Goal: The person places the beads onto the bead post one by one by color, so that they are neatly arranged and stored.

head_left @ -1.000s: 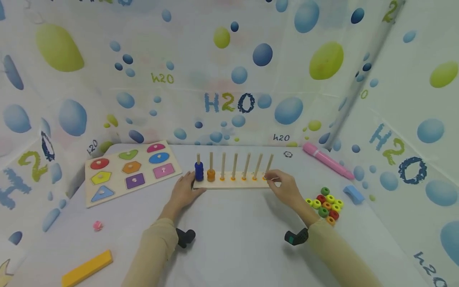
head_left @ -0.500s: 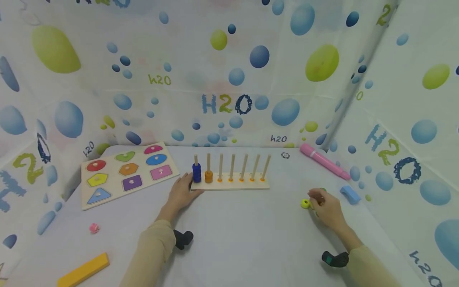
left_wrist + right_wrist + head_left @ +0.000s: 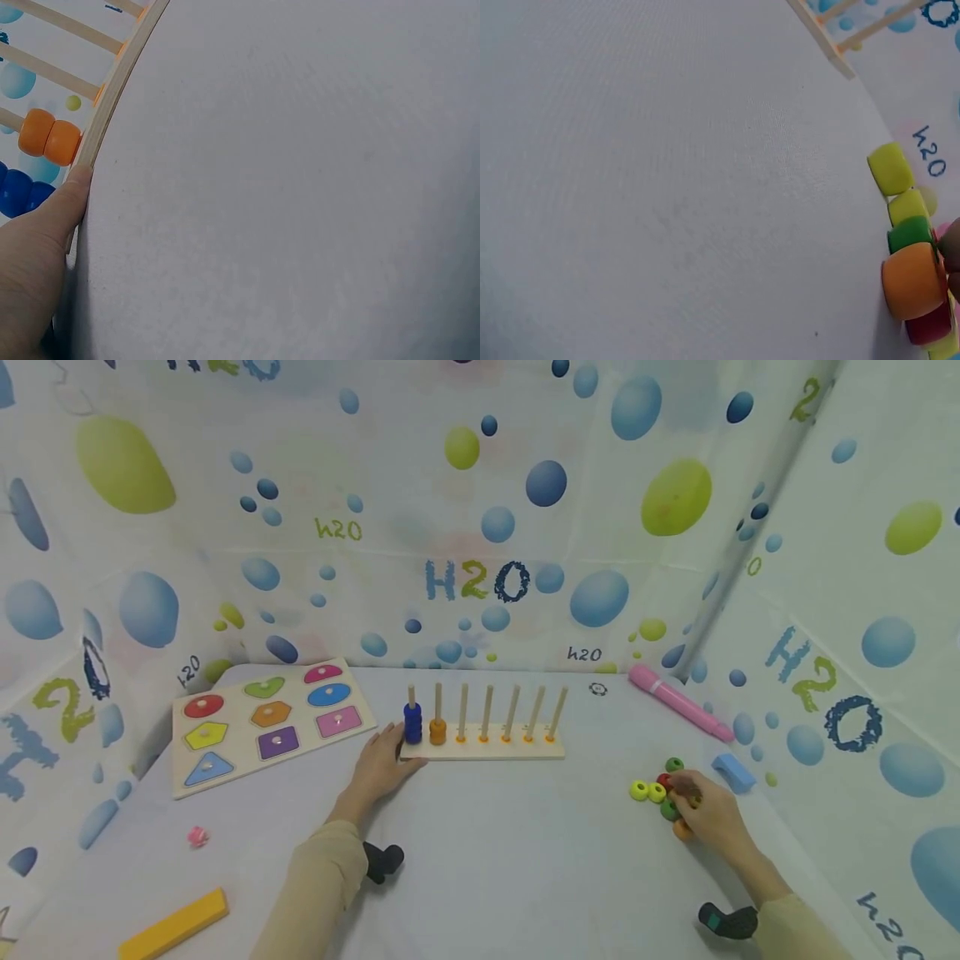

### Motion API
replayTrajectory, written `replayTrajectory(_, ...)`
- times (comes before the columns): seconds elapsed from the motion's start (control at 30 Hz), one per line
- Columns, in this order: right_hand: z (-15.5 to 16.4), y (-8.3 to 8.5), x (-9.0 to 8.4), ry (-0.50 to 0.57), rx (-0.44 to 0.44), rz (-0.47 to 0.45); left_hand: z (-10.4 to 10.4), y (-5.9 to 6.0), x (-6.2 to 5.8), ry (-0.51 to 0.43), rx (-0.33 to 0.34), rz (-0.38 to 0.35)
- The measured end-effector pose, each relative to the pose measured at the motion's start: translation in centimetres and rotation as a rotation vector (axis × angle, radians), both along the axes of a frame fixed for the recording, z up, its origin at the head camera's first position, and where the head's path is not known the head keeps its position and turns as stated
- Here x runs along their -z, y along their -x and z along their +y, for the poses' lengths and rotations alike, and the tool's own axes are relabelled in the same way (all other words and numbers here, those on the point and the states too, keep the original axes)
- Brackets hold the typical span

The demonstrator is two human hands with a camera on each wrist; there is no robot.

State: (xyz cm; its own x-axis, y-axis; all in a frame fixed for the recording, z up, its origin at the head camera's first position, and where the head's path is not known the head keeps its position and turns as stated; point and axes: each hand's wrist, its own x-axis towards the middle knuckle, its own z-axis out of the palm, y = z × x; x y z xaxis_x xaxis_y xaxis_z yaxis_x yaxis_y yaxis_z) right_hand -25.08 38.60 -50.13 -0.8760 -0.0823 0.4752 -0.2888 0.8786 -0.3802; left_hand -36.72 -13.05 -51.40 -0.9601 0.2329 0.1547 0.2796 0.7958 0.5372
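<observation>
Away from the pegboard [image 3: 498, 752], its left end held by the left hand [image 3: 378, 768], swings the right hand [image 3: 711, 817], curled at the beads [image 3: 669, 811] — selecting one, seemingly, grip unclear — needing a clean pinch.

Curtained play nook, I'd say: white tbl [image 3: 525, 852] under my L hand [image 3: 380, 767], puzzle brd [image 3: 239, 732] to its left, H2O bubble-print curtain [image 3: 390, 468] beyond, beads [image 3: 654, 798] at R hand [image 3: 711, 814].

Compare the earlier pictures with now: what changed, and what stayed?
The right hand has moved rightward and nearer the person, from the rightmost peg to the loose beads; whether it grips one is unclear. The left hand still holds the pegboard, and the blue beads and orange beads remain stacked.
</observation>
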Motion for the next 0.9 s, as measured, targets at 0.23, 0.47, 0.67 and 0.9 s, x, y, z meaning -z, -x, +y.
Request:
replayTrajectory(0.23, 0.4, 0.4, -1.1, -0.01, -0.004, -0.18, 0.0, 0.0, -0.3, -0.001, 0.001, -0.022)
replayTrajectory(0.47, 1.0, 1.2, -1.7, -0.059, 0.027, -0.211, -0.2, 0.1, -0.3, -0.011, -0.006, -0.006)
replayTrajectory(0.67, 0.6, 2.0, -2.4, -0.09, -0.014, -0.213, -0.4, 0.2, -0.4, -0.012, -0.007, 0.019)
replayTrajectory(0.9, 1.0, 1.6, -2.9, 0.022, 0.056, -0.355, -0.1, -0.1, -0.1, -0.003, 0.014, 0.004)
